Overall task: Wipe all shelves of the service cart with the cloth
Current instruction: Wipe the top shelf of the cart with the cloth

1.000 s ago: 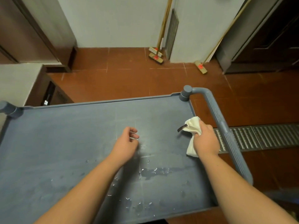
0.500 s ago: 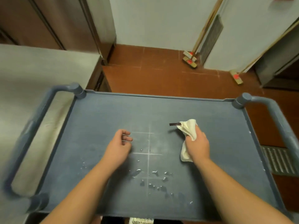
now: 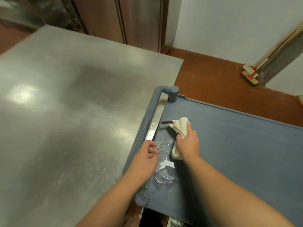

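Observation:
The grey-blue service cart's top shelf (image 3: 237, 140) fills the right half of the view. My right hand (image 3: 188, 145) grips a bunched white cloth (image 3: 181, 126) with a small dark tag and presses it on the shelf near the left edge. Puddles and drops of water (image 3: 164, 174) lie on the shelf just below and left of the cloth. My left hand (image 3: 146, 158) hovers over the shelf's left edge beside the cart handle (image 3: 142, 128), fingers loosely curled and holding nothing. The lower shelves are hidden.
A stainless steel counter (image 3: 65, 112) stands tight against the cart's left side. Red tiled floor (image 3: 213, 82) lies beyond the cart. Brooms (image 3: 250, 74) lean at the white wall at the upper right. Brown cabinet doors (image 3: 114, 18) rise at the back.
My right hand has swept the cloth leftward across the shelf, from near the right handle to the left edge. My left hand moved left with it, and my view turned left.

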### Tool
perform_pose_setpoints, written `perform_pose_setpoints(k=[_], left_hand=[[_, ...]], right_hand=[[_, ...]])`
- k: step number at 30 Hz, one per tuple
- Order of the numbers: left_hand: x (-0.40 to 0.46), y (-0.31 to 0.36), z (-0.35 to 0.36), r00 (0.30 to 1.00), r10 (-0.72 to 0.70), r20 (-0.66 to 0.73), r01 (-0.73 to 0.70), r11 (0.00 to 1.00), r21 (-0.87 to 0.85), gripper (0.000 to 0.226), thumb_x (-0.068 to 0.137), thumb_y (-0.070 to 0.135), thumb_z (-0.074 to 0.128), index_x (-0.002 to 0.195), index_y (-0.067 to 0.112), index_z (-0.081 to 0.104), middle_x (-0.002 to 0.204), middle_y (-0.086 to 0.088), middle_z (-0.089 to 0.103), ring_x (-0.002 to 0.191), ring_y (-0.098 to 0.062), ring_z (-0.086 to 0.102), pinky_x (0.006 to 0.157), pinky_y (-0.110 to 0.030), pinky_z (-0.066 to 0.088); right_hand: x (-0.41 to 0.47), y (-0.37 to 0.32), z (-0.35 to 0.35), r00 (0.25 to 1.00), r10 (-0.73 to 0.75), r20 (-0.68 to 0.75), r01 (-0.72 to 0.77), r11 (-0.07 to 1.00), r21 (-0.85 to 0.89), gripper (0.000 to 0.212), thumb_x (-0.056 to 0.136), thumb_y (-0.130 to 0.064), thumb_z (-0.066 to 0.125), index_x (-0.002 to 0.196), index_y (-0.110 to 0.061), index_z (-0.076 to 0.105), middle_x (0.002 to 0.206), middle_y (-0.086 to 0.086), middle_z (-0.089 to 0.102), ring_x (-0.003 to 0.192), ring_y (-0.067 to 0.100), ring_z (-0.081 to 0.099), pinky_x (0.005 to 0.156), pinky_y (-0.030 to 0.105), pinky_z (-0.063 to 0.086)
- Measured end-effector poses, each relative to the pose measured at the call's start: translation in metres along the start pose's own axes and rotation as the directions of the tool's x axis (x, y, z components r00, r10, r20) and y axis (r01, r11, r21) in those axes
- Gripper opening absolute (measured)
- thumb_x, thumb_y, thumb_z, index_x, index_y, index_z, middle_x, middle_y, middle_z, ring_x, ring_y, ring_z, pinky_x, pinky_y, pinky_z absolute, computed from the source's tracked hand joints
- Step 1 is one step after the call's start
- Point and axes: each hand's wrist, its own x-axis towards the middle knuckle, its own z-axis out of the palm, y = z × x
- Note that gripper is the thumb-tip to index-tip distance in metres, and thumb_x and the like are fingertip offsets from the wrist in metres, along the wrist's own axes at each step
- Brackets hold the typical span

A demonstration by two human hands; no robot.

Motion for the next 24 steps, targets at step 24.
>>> perform_pose_setpoints(k=[24], left_hand=[[-0.003,-0.004,-0.002,0.997,0.063,0.045,-0.062,0.998,-0.012,0.034,0.080,0.006,0.051,0.096,0.036,0.053,0.091,0.005,0.069,0.086,-0.018,0.068,0.082,-0.035,0.054]], right_hand=[[-0.077,0.009,0.016,0.991,-0.070,0.115,0.063,0.996,0.062,0.049,0.086,-0.009,0.055,0.132,-0.027,0.053,0.118,-0.004,0.061,0.107,0.020,0.059,0.082,0.026,0.039]])
